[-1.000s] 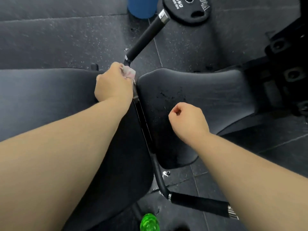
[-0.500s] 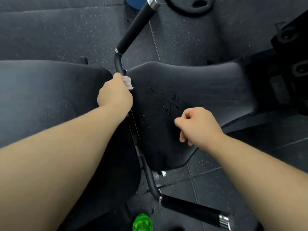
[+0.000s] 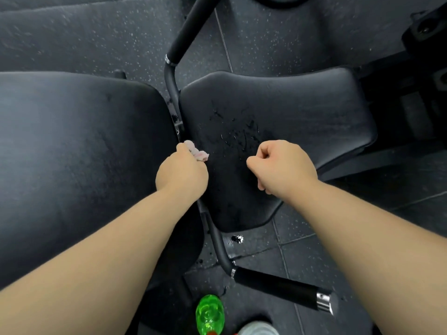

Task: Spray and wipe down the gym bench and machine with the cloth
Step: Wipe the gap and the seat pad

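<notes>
My left hand [image 3: 182, 174] grips a small pinkish cloth [image 3: 198, 152] against the black metal bar [image 3: 174, 102] that runs between the two black pads. The long back pad [image 3: 79, 153] lies to the left. The smaller seat pad [image 3: 285, 117] lies to the right, with wet droplets on its middle. My right hand [image 3: 281, 165] hovers over the seat pad's near part, fingers curled into a fist and holding nothing. A green spray bottle [image 3: 209, 314] stands on the floor at the bottom edge.
Black foam handle grips stick out at the top [image 3: 191, 25] and bottom right [image 3: 278, 286] of the bar. Dark machine frame parts [image 3: 425, 68] fill the right side. Speckled rubber floor tiles surround the bench. A pale object [image 3: 257, 330] sits beside the bottle.
My left hand has slid the cloth toward me along the bar. My right hand stayed curled over the seat pad. The view has tilted downward.
</notes>
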A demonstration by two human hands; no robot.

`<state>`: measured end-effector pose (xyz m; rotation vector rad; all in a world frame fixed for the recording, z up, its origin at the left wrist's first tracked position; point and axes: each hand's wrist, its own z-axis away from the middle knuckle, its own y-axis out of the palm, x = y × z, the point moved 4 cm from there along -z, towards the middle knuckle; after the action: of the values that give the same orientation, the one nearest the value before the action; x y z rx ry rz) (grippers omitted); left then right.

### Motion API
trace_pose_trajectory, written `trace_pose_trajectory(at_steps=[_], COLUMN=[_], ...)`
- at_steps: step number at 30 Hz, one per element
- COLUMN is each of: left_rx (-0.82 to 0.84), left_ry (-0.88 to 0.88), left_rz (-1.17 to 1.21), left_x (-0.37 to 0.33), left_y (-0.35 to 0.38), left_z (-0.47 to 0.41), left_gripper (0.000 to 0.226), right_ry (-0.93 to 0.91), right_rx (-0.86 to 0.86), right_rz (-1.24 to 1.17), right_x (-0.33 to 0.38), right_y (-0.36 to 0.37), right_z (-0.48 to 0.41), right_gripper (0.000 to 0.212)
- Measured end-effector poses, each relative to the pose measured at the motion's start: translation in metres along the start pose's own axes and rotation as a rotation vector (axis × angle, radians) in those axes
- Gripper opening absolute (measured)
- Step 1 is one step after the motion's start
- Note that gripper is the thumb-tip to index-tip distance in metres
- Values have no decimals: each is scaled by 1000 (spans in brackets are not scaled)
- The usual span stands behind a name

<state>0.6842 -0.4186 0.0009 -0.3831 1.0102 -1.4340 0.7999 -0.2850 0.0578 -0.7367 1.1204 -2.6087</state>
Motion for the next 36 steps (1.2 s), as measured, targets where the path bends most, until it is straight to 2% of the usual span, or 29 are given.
trace_pose_trajectory(at_steps=[3,7,9,11,12,15,17,18,21,23,26,30,34,36], left_rx=[12,80,152,181,100,-321,-441,-444,-279,-124,-110,-42,25,23], left_ry=[45,160,161,82,54,100,101,93,152,167,59,85,12,5], left_rz=[-37,-227,-128,90,189,296,199,127,-132,-238,-31,96,134,173], left_x=[6,18,20,20,17,4,-13,-21,-45,-44,-25,-14,2,6], left_y=[13,35,30,2,-15,-84,-118,-125,-106,-73,-53,-38,-4,-1], left_z=[23,57,64,56,48,-2,-44,-63,-97,-100,-85,-40,0,7], left_gripper=[10,11,5,15,14,15,23,23,12,17,35,47,9,5], right_ry=[-28,-46,-44,-35,-28,-2,12,18,28,34,34,38,21,-17], right_rx=[-45,-46,-39,-42,-42,-24,-5,-4,-28,-39,-29,-17,-35,-62], right_rz=[27,46,49,50,59,63,71,75,81,87,95,110,95,86], right_x=[-2,-4,-4,-1,-2,-2,0,0,-1,-3,-4,-2,-1,-2], right_y=[2,4,5,4,3,2,3,3,3,4,7,6,4,7], right_z=[0,2,2,2,3,3,1,0,-3,-6,-7,-7,-3,-4], right_gripper=[17,19,19,18,18,18,17,16,17,18,17,17,17,19])
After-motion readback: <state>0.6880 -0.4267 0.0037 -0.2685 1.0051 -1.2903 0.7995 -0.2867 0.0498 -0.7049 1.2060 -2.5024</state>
